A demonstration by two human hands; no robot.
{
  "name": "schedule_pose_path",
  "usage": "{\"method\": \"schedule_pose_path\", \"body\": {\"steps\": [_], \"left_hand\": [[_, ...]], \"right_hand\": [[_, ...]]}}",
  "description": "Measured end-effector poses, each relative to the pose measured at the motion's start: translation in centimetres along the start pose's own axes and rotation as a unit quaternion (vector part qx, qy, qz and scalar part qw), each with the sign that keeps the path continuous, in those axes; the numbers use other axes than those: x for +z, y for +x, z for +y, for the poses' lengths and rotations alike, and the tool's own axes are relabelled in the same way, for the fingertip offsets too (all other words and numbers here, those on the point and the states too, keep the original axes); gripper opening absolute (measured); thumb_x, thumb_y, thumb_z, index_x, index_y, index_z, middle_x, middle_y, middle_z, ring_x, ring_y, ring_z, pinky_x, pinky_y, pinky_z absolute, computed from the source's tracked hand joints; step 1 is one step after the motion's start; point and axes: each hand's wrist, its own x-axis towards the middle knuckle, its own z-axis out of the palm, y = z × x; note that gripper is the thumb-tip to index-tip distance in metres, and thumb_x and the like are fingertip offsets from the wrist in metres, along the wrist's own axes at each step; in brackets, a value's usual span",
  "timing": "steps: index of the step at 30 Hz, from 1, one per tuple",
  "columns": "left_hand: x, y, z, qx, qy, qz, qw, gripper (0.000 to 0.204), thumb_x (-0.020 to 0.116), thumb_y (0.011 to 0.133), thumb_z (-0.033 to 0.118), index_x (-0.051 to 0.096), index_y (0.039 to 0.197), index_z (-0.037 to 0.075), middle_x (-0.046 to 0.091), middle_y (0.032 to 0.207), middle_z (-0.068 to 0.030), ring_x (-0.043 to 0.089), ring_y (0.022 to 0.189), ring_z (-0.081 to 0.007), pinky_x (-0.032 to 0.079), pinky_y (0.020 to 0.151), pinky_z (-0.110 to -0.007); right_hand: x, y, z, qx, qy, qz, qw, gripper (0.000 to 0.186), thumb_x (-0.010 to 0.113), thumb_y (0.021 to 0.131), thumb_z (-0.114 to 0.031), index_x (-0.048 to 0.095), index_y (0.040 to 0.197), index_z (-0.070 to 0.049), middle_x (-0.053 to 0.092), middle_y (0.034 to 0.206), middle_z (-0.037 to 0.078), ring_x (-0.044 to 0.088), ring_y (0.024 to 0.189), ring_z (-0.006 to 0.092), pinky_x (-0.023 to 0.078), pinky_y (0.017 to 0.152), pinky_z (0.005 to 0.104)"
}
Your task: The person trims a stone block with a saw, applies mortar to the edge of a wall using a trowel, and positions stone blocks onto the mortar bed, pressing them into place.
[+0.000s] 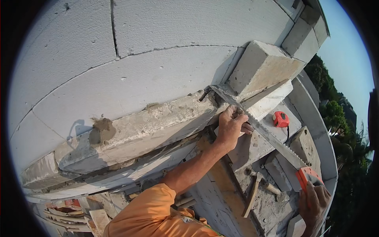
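A long hand saw with a coarse-toothed grey blade [276, 143] slants across the right half of the head view. My right hand [314, 199] is closed round its red-orange handle [307, 176] at the lower right. Partway up the blade, the bent fingers of my left hand [233, 125] pinch it at its edge. The blade's far end lies by the end of a rough concrete ledge [158, 122], close to a pale block [262, 67] set against the white block wall [130, 77]. Some left fingertips are partly hidden.
A red tape measure [280, 119] lies on a light slab right of the blade. Below sit a wooden-handled hammer [252, 194], a second tool [272, 188] and block offcuts [277, 170]. A curved low wall [320, 126] edges the right side, trees beyond it. Loose boards [67, 219] lie lower left.
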Motion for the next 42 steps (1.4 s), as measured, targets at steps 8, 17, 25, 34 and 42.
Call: {"method": "schedule_pose_path", "body": {"steps": [8, 17, 25, 34, 42], "left_hand": [[0.4, -3.4, 2.6, 0.066, -0.039, 0.088, 0.993, 0.01, 0.06, 0.087, 0.0, 0.052, 0.092, 0.003, 0.062, 0.079, -0.0087, 0.068, 0.054, -0.0208, 0.06, 0.046, -0.032], [3.5, -2.0, 1.8, 0.024, -0.1, -0.02, 0.994, 0.009, 0.06, 0.09, 0.001, 0.053, 0.095, 0.003, 0.063, 0.081, -0.0083, 0.071, 0.062, -0.0202, 0.062, 0.055, -0.033], [1.8, -1.5, -1.5, -0.005, -0.056, -0.036, 0.998, 0.007, 0.06, 0.091, 0.003, 0.055, 0.096, 0.004, 0.063, 0.082, -0.0067, 0.07, 0.063, -0.0198, 0.062, 0.057, -0.032], [0.4, 0.0, -0.6, 0.027, -0.108, -0.016, 0.994, 0.01, 0.058, 0.088, -0.002, 0.055, 0.093, 0.006, 0.064, 0.081, -0.0068, 0.071, 0.061, -0.0212, 0.064, 0.056, -0.034], [-0.4, -3.4, 2.7, 0.087, -0.106, -0.018, 0.99, 0.014, 0.057, 0.091, -0.001, 0.053, 0.102, 0.006, 0.065, 0.084, -0.0098, 0.071, 0.063, -0.0223, 0.062, 0.055, -0.033]], "right_hand": [[-3.0, 3.0, 1.4, -0.053, 0.055, 0.044, 0.996, 0.046, 0.071, 0.062, 0.002, 0.064, 0.108, 0.001, 0.051, 0.067, 0.008, 0.05, 0.054, 0.0256, 0.043, 0.055, 0.0387], [-5.1, 1.1, 0.6, -0.064, -0.051, 0.081, 0.993, 0.04, 0.073, 0.071, 0.0, 0.065, 0.11, 0.0, 0.051, 0.069, 0.008, 0.052, 0.057, 0.0262, 0.043, 0.057, 0.0404], [-4.0, -0.9, 1.2, -0.039, -0.108, 0.029, 0.993, 0.038, 0.074, 0.075, -0.005, 0.065, 0.111, 0.0, 0.051, 0.07, 0.007, 0.053, 0.058, 0.0253, 0.043, 0.057, 0.0414], [-2.7, 2.1, 0.7, -0.054, -0.071, 0.042, 0.995, 0.042, 0.074, 0.071, 0.003, 0.064, 0.112, 0.0, 0.053, 0.07, 0.008, 0.051, 0.058, 0.0253, 0.04, 0.055, 0.0403], [-4.5, 2.3, 0.9, -0.074, -0.043, 0.076, 0.993, 0.046, 0.075, 0.068, 0.003, 0.065, 0.113, 0.001, 0.053, 0.071, 0.007, 0.051, 0.059, 0.0238, 0.044, 0.058, 0.0401]]}}
